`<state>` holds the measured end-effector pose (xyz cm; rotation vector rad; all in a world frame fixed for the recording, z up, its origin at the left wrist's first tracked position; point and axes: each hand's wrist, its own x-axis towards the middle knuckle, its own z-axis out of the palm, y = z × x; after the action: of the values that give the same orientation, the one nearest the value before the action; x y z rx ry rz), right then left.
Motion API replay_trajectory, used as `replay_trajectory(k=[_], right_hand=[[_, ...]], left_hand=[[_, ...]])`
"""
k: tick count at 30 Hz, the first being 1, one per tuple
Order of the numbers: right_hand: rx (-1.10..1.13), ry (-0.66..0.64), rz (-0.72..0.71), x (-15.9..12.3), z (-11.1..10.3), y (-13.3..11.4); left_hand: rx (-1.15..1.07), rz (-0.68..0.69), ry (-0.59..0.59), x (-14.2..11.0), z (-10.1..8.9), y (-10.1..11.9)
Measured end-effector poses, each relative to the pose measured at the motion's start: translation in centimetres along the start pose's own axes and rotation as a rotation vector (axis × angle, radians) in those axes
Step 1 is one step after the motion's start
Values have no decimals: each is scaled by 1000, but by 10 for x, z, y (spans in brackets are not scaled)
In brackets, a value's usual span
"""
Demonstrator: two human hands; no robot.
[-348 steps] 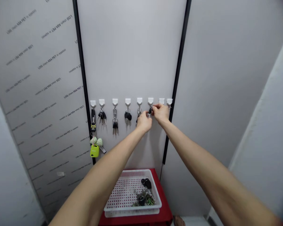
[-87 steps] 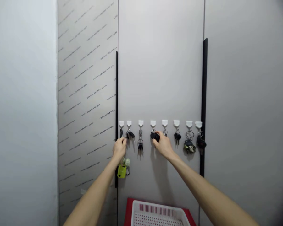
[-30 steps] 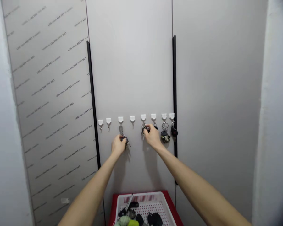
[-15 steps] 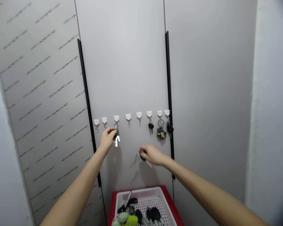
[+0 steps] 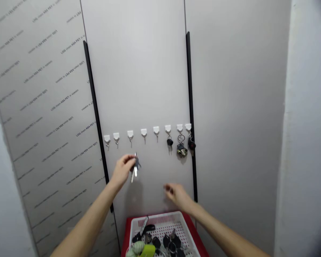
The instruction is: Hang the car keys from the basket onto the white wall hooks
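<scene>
My left hand [image 5: 122,171] is closed on a bunch of keys [image 5: 135,166] with dark heads, held in front of the panel just below the hooks. My right hand [image 5: 178,195], slightly blurred, is above the basket with its fingers loosely curled and apart; nothing shows in it. In the white basket [image 5: 164,217] lie several bunches of dark-headed keys [image 5: 173,242], a lime-green tag [image 5: 148,250] and pale green round charms [image 5: 136,249]. A row of white hooks [image 5: 143,132] runs across the panel. The left ones are bare.
At the right end hang a black-headed key bunch [image 5: 170,142], a bunch on a large ring [image 5: 182,150] and a dark key fob [image 5: 192,144]. Long black handles [image 5: 94,100] edge the panel. The basket stands on a red surface [image 5: 194,232].
My left hand has taken its keys off the third hook. My right hand took another bunch off the fifth hook, moved down and let go; more keys now lie in the basket.
</scene>
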<state>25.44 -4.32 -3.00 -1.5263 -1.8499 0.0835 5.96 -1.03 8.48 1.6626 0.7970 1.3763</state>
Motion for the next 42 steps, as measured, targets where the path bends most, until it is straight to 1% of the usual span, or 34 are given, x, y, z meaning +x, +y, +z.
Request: replay_trajectory(k=[2,3,4,5,6,8,10,12,15,16,17,18,19,20,21,22,24,25,26,27,28,29,30,31,33,34,35,36,37,38,40,42], right_hand=[[44,364,-5,32,-35,-14],[57,513,2,47,-52,-20],[54,628,23,60,-65,-26],[41,679,57,71,-76,-30],[16,689,94,80,-84,-33],[-33,640,171,91,-92,-36],[-46,602,216,97,-96,-39],[-25,641,197,100,-104,-43],[3,726,72,104,-124,-57],[3,717,32,103,-129,-62],[-6,675,0,101,-131,-66],[-26,602,-21,95,-128,-67],[-56,495,-35,86,-120,-66],[-90,360,-39,73,-106,-62],[-128,222,-33,56,-87,-55],[-151,51,-22,37,-63,-45],[-193,-222,71,-5,-12,-22],[-217,-295,116,-24,11,-10],[-236,-320,161,-39,29,0],[-214,-325,179,-49,40,7],[-176,-305,187,-52,43,11],[-134,-238,184,-49,37,12],[-91,-134,164,-41,24,11],[-71,34,149,-29,5,8],[-101,422,87,3,-41,0],[-132,597,85,19,-62,-3],[-171,727,121,34,-81,-6],[-209,776,160,46,-94,-8],[-251,779,194,56,-103,-8],[-295,754,227,63,-107,-9],[-381,681,274,70,-104,-8],[-445,646,310,72,-98,-7]], left_hand=[[77,-59,-93,-24,8,-25],[114,-85,-132,-36,12,-41],[152,-111,-172,-49,16,-59],[192,-133,-211,-60,20,-77],[240,-159,-249,-72,24,-94],[358,-185,-312,-91,29,-124],[511,-183,-381,-106,31,-144],[669,-167,-454,-114,31,-153],[820,-156,-531,-118,30,-151],[846,-157,-545,-118,30,-148],[867,-156,-555,-119,30,-145],[886,-153,-562,-119,30,-143],[904,-152,-574,-120,30,-141],[925,-154,-589,-121,30,-139],[945,-154,-608,-122,30,-138],[963,-151,-623,-124,30,-138],[994,-137,-644,-126,30,-139],[1010,-135,-649,-127,30,-140],[1028,-139,-651,-127,31,-142],[1047,-147,-655,-128,32,-144],[1068,-159,-660,-128,33,-146],[1091,-168,-667,-127,34,-148],[1113,-170,-673,-127,35,-150],[1132,-163,-679,-127,37,-152],[1163,-148,-683,-128,39,-153],[1176,-142,-679,-129,40,-153],[1180,-134,-673,-129,40,-153],[1178,-128,-664,-129,40,-152],[1171,-120,-657,-130,40,-151],[1160,-109,-654,-130,40,-150],[1143,-95,-654,-131,39,-149],[1137,-81,-650,-132,38,-149]])
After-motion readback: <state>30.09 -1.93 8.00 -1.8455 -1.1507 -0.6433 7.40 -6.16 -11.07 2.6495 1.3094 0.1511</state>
